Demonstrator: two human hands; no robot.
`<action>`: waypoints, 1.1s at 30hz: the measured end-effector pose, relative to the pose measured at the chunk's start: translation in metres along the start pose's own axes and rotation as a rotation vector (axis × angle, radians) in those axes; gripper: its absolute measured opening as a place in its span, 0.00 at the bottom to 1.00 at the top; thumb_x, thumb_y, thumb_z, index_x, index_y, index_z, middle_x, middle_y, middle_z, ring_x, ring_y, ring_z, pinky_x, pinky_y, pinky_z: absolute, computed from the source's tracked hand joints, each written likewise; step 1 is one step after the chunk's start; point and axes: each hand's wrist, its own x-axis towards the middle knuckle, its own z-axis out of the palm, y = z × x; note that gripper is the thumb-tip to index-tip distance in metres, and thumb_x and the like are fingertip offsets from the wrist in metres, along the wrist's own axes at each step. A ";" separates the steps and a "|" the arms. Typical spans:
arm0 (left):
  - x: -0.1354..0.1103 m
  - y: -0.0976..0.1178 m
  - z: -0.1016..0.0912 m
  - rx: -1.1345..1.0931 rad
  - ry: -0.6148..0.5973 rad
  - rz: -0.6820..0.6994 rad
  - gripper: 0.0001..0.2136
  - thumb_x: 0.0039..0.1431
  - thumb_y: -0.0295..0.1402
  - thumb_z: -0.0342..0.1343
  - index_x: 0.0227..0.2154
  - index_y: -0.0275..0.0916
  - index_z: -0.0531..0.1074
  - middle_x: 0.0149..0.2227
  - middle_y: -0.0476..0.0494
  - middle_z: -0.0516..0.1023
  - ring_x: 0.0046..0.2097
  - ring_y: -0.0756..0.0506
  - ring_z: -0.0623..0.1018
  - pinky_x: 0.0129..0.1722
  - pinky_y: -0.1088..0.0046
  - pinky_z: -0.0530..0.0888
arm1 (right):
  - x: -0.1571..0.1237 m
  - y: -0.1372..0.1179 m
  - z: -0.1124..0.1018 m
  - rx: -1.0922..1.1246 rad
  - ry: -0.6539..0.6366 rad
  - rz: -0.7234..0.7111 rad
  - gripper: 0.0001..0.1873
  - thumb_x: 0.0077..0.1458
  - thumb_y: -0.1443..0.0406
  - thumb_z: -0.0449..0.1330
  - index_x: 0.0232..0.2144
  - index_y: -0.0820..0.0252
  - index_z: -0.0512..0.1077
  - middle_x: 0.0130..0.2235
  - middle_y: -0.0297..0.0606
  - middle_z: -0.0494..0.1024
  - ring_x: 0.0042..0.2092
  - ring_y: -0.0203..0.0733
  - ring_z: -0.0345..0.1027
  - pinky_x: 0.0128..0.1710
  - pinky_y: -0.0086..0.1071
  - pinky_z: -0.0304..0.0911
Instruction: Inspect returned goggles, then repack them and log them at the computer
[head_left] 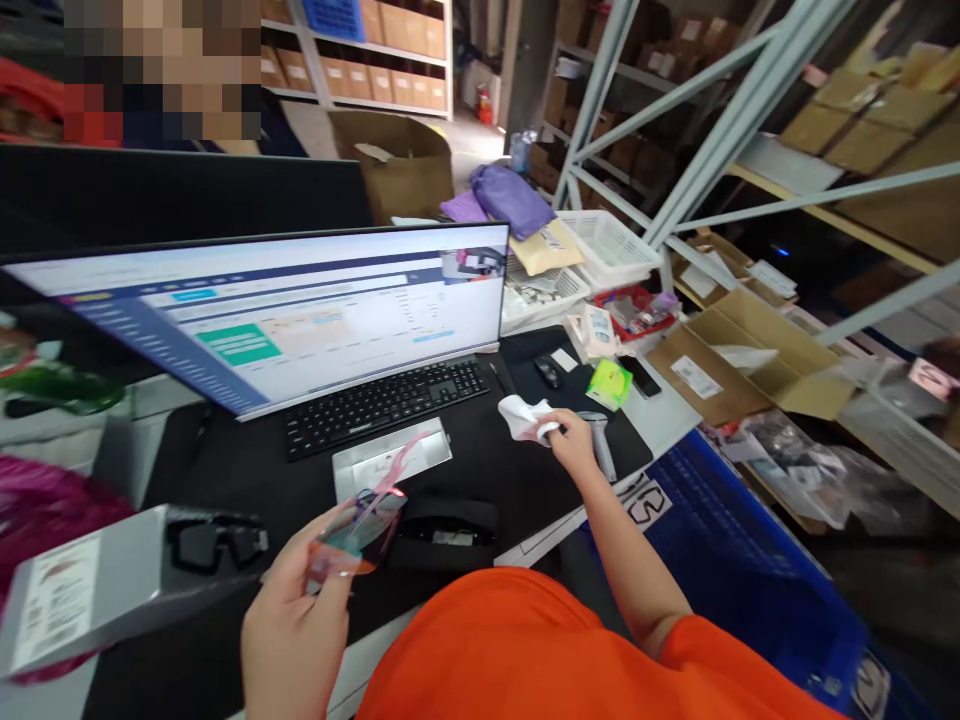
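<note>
Between the thumb and fingers of my left hand point(304, 590) is a pair of sunglasses point(367, 530) with tinted, shiny lenses and a pink translucent temple pointing up. My right hand point(574, 445) pinches a crumpled white cloth point(521, 418) above the black desk mat. A grey handheld scanner point(602, 450) lies just beside that hand. In front of me sits an opened black glasses case point(446, 535), with a flat silver-white box point(394, 458) behind it. To the left of my left hand, a grey box point(90, 585) shows dark sports glasses pictured on its end.
A wide monitor point(337, 310) and a black keyboard point(382, 400) stand behind the glasses. Near my right hand are a mouse point(547, 372), a yellow-green packet point(609, 384) and a phone point(640, 376). An open carton point(750, 360) and a blue crate point(720, 560) lie right. Another person is behind the monitor.
</note>
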 end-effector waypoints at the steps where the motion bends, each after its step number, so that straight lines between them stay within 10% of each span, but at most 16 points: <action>1: 0.003 0.008 -0.002 -0.003 -0.016 0.001 0.21 0.56 0.37 0.53 0.53 0.46 0.73 0.36 0.48 0.80 0.31 0.45 0.77 0.23 0.74 0.70 | -0.001 -0.007 -0.006 0.077 0.040 -0.051 0.12 0.49 0.71 0.53 0.29 0.58 0.77 0.39 0.43 0.81 0.45 0.47 0.75 0.48 0.38 0.67; 7: 0.018 0.025 -0.021 0.039 -0.166 0.389 0.18 0.57 0.31 0.49 0.47 0.47 0.78 0.54 0.45 0.79 0.46 0.43 0.80 0.40 0.68 0.79 | -0.010 -0.083 -0.046 0.360 -0.003 -0.318 0.09 0.56 0.67 0.56 0.29 0.56 0.76 0.43 0.42 0.80 0.45 0.48 0.75 0.46 0.41 0.68; 10: 0.018 0.031 -0.024 0.099 -0.251 0.530 0.20 0.57 0.28 0.48 0.48 0.50 0.78 0.54 0.47 0.79 0.55 0.42 0.77 0.53 0.63 0.76 | -0.012 -0.131 -0.050 0.452 -0.255 -0.472 0.11 0.61 0.65 0.55 0.31 0.55 0.78 0.47 0.43 0.79 0.50 0.49 0.74 0.50 0.40 0.68; 15: 0.010 0.041 -0.027 0.191 -0.076 0.498 0.15 0.55 0.31 0.55 0.44 0.47 0.80 0.45 0.47 0.83 0.46 0.42 0.81 0.44 0.67 0.79 | -0.016 -0.185 -0.030 0.636 -0.794 -0.719 0.13 0.66 0.65 0.54 0.40 0.55 0.80 0.53 0.45 0.78 0.51 0.43 0.75 0.50 0.34 0.69; 20: 0.002 0.041 -0.035 0.257 0.159 0.668 0.14 0.60 0.32 0.54 0.46 0.44 0.79 0.43 0.46 0.83 0.46 0.42 0.81 0.50 0.62 0.79 | -0.027 -0.188 -0.010 0.824 -0.761 -0.435 0.05 0.58 0.67 0.64 0.38 0.57 0.78 0.38 0.39 0.81 0.38 0.38 0.76 0.38 0.28 0.70; 24: 0.004 0.041 -0.038 0.282 0.098 0.826 0.13 0.63 0.29 0.53 0.48 0.41 0.77 0.44 0.46 0.83 0.44 0.44 0.81 0.59 0.58 0.75 | -0.029 -0.182 -0.006 0.871 -0.930 -0.185 0.15 0.45 0.68 0.70 0.31 0.57 0.67 0.33 0.33 0.76 0.31 0.34 0.67 0.30 0.26 0.63; 33: 0.015 0.062 -0.040 0.523 0.049 1.240 0.14 0.63 0.19 0.47 0.39 0.35 0.78 0.34 0.45 0.80 0.40 0.46 0.79 0.63 0.57 0.71 | -0.051 -0.203 0.006 0.596 -0.773 -0.401 0.14 0.50 0.71 0.60 0.23 0.56 0.57 0.26 0.27 0.62 0.29 0.32 0.54 0.29 0.27 0.52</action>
